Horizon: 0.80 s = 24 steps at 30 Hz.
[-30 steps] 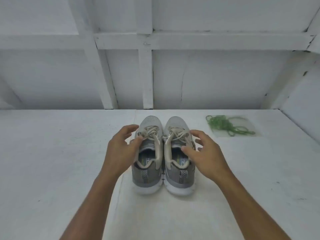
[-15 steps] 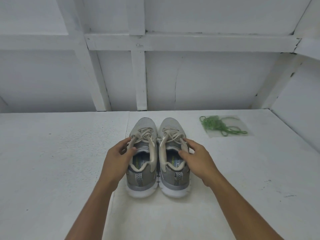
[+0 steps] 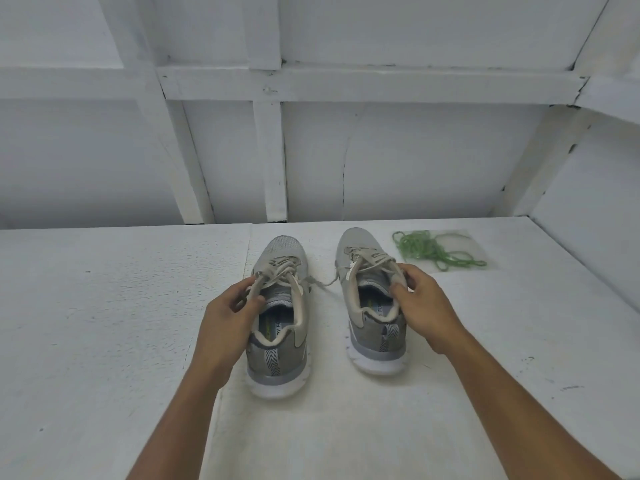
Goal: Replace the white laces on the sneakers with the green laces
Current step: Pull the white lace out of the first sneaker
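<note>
- The sneakers [image 3: 277,362] now sit apart, no longer touching.
- Our left hand [image 3: 227,318] and right hand [image 3: 427,306] each pinch one sneaker's edge.
- Next we should untie the white laces [image 3: 282,268] gently.

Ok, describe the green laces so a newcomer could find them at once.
On the white table, look to the far right, near the wall. Just right of the right-hand sneaker lies a loose tangle on a clear wrapper: the green laces. Unlike the pale laces nearby, they are bright green and threaded through nothing.
</note>
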Tool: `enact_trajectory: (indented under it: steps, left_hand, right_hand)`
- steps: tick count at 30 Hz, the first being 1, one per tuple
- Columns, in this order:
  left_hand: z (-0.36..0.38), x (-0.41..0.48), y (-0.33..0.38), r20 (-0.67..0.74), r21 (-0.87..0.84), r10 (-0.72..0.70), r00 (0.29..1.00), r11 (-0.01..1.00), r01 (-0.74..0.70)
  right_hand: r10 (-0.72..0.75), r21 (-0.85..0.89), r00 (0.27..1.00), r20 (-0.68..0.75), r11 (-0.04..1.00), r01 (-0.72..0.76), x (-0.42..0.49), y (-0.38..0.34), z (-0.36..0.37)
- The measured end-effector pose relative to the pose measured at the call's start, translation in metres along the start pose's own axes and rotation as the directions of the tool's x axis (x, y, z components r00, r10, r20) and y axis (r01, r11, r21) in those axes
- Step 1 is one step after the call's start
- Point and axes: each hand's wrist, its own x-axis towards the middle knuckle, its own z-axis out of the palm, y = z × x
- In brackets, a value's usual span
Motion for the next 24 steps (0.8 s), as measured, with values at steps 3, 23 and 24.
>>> enact_trajectory:
  steps: [3, 23, 24]
  left_hand:
    - [0.001, 0.000, -0.001, -0.010, -0.016, 0.002, 1.000, 1.000, -0.002]
    - [0.016, 0.000, 0.006, -0.089, -0.018, -0.003, 0.996, 1.000, 0.001]
    - [0.014, -0.001, 0.006, -0.110, 0.018, 0.010, 0.994, 1.000, -0.008]
  right_hand:
    - [0.008, -0.001, 1.000, -0.010, 1.000, -0.008, 0.007, 0.003, -0.008]
    - [0.046, -0.011, 0.998, 0.047, 0.999, -0.045, 0.007, -0.004, -0.015]
    - [0.040, -0.036, 0.999, 0.033, 0.999, -0.039, 0.007, -0.010, -0.017]
